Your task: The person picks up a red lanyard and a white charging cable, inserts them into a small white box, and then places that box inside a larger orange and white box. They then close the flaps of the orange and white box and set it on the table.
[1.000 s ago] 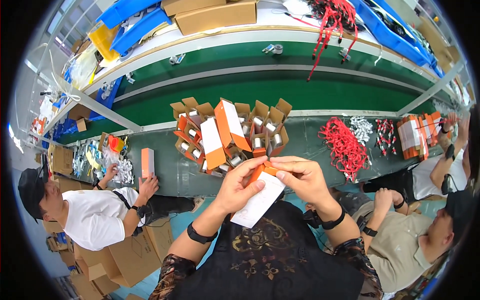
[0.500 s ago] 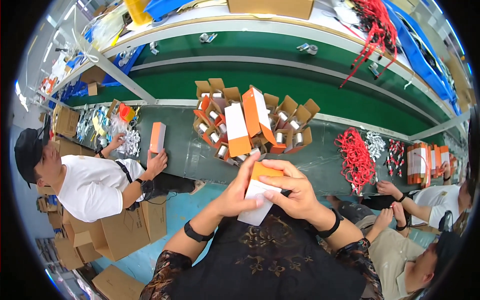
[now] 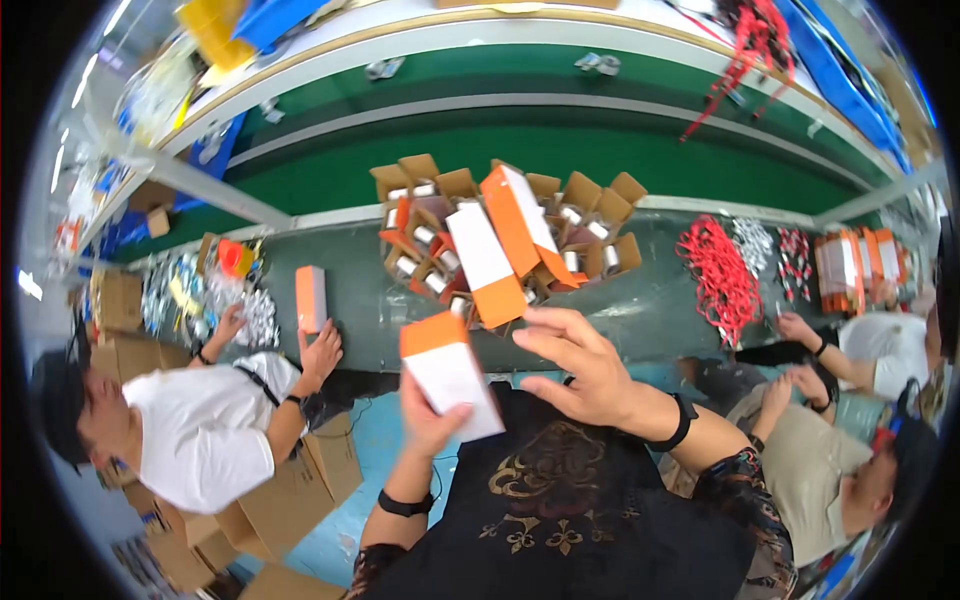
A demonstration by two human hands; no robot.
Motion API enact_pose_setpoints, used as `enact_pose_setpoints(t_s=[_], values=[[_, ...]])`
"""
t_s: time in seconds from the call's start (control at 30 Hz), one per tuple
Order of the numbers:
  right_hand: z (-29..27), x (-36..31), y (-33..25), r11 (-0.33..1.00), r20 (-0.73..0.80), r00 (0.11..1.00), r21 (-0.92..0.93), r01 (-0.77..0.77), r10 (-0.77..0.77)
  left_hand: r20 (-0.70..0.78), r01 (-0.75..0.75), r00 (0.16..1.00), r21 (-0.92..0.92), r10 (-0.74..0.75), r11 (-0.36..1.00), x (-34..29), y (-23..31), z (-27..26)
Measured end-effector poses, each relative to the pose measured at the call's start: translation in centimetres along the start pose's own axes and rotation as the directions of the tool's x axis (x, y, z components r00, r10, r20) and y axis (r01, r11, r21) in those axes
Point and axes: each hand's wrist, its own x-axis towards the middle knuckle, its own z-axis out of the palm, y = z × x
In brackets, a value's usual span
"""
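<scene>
An orange-and-white carton (image 3: 452, 375) is held in my left hand (image 3: 428, 415), its orange end tilted away from me and its white end toward my chest. My right hand (image 3: 585, 375) is off the carton, fingers spread, with nothing in it. Just beyond both hands stands a cluster of open cartons (image 3: 430, 245) with raised brown flaps and white cylindrical things inside. Two orange-and-white cartons lie across the top of that cluster: a nearer one (image 3: 483, 262) and a farther one (image 3: 525, 225), whose orange flap sticks out.
A co-worker at left touches an upright carton (image 3: 311, 298) beside small packaged parts (image 3: 262, 318). Rightward lie a red cord heap (image 3: 718, 280), silvery parts (image 3: 752, 243) and stacked cartons (image 3: 858, 265); two more people sit there. A shelf edge (image 3: 480, 50) runs above the bench.
My hands have parted. The left has carried the carton leftward, while the right has let go of it and opened. The head view has shifted slightly.
</scene>
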Motion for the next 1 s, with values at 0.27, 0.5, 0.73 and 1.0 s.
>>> enact_pose_setpoints(t_s=[0.27, 0.5, 0.73, 1.0], values=[[-1.4, 0.0, -1.3, 0.959, -0.163, 0.947, 0.112, -0.260, 0.276, 0.259, 0.215, 0.934, 0.137, -0.245, 0.967, 3.8, 3.0, -6.3], [1.3, 3.7, -1.3, 0.981, 0.101, 0.988, -0.141, 0.133, -0.120, 0.533, 0.353, 0.780, 0.057, -0.327, 0.934, 3.9, 3.7, -3.7], [1.8, 3.4, -1.1, 0.983, 0.245, 0.955, -0.034, 0.180, -0.167, 0.614, 0.355, 0.729, 0.039, -0.302, 0.934, 2.0, 3.9, -4.2], [2.2, 2.7, -2.1, 1.000, 0.200, 0.980, -0.009, 0.020, -0.018, 0.570, 0.345, 0.760, 0.053, -0.312, 0.937, 0.3, 3.6, -3.5]])
